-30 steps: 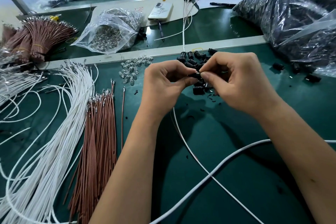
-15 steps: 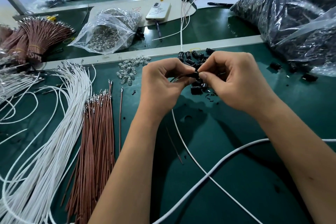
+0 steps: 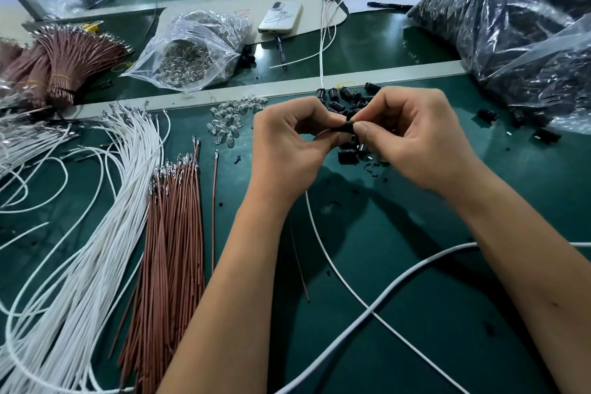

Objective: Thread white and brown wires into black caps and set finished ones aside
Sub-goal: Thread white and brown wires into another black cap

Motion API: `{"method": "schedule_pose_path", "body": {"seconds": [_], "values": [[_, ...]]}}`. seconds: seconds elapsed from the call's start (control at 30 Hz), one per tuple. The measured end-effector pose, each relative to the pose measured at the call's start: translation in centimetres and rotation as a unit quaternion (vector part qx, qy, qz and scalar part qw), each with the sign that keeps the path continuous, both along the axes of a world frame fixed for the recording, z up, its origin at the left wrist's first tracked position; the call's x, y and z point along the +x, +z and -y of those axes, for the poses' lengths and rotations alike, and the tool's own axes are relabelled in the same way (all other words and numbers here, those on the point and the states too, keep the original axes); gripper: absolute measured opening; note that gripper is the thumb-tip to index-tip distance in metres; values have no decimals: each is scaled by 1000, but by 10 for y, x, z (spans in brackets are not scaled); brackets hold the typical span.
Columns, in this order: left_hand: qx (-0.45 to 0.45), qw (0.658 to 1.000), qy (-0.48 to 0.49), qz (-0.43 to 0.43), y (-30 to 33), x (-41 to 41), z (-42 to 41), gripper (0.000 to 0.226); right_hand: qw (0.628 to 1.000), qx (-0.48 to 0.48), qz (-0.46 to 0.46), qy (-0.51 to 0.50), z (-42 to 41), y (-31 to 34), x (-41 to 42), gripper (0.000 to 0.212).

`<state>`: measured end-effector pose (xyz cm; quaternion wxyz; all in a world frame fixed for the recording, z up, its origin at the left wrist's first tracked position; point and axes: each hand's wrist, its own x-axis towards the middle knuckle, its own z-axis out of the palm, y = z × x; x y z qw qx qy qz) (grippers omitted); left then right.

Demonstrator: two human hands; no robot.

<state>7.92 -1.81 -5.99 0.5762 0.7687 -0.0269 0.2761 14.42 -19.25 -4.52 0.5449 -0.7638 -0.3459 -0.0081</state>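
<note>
Head view, from big to small: a green work table (image 3: 415, 313) carries a fan of white wires (image 3: 105, 233) at the left, a sheaf of brown wires (image 3: 174, 233) beside it, and a pile of loose black caps (image 3: 348, 99) beyond the hands. Over the middle, the left hand (image 3: 287, 150) and right hand (image 3: 425, 137) meet on one black cap (image 3: 347, 128). The right thumb and forefinger are pinched on the cap; the left fingers are curled, pinching a brown wire (image 3: 323, 134) just at the cap's mouth. A white wire (image 3: 323, 233) trails from under the hands. Both wires look light and limp, so holding close to the metal tip seems wise; the cap looks hard, small and apt to slip or roll.
</note>
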Motion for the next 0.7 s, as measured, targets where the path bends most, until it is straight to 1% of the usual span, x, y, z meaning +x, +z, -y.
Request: {"method": "schedule_pose_path", "body": {"seconds": [0.1,0.17,0.23,0.3,0.4,0.47,0.6,0.7], "values": [[-59,998,-33,-18,0,0,1,20,999,-13,32,0,2,-1,1,3],[-69,996,-44,-33,1,1,1,23,999,-21,42,-21,-1,-5,-1,5],[-73,995,-51,-35,1,1,-1,23,1000,-4,11,-20,-3,-7,-1,7],[-89,993,-63,-42,0,1,-2,21,1000,8,-9,2,-2,-7,1,7],[-154,981,-86,-75,-1,0,-1,18,999,15,-19,26,1,-5,4,4],[-181,976,-86,-87,-1,-1,0,15,999,41,-27,23,1,-5,3,3],[-200,972,-82,-89,1,1,1,11,994,101,-37,10,-4,-4,0,2],[-222,966,-91,-100,1,0,1,12,989,127,-72,2,-5,-5,-1,4]]}}
